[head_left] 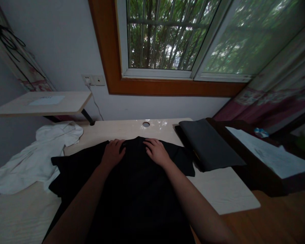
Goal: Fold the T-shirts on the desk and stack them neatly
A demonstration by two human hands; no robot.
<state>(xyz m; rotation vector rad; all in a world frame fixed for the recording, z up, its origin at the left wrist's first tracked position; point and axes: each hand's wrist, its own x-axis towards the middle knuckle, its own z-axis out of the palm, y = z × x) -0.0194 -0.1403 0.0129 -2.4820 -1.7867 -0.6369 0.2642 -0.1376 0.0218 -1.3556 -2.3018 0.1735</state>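
Observation:
A black short-sleeved shirt (139, 189) lies spread over the desk, its collar end at the far side and its sleeves out to left and right. My left hand (113, 153) rests on the shirt near the left shoulder, fingers extended over the cloth. On the other side of the collar, my right hand (156, 150) lies on the right shoulder area with its fingers spread. Both palms face down, and neither hand grips the fabric. The lower part of the shirt runs toward me between my forearms.
White crumpled cloth (40, 152) sits at the left, touching the shirt's left sleeve. A dark grey folder-like item (210, 145) lies at the right. The pale desk (231, 189) ends at the right. A raised shelf (73, 103) stands at the back left, below a wall socket (93, 80).

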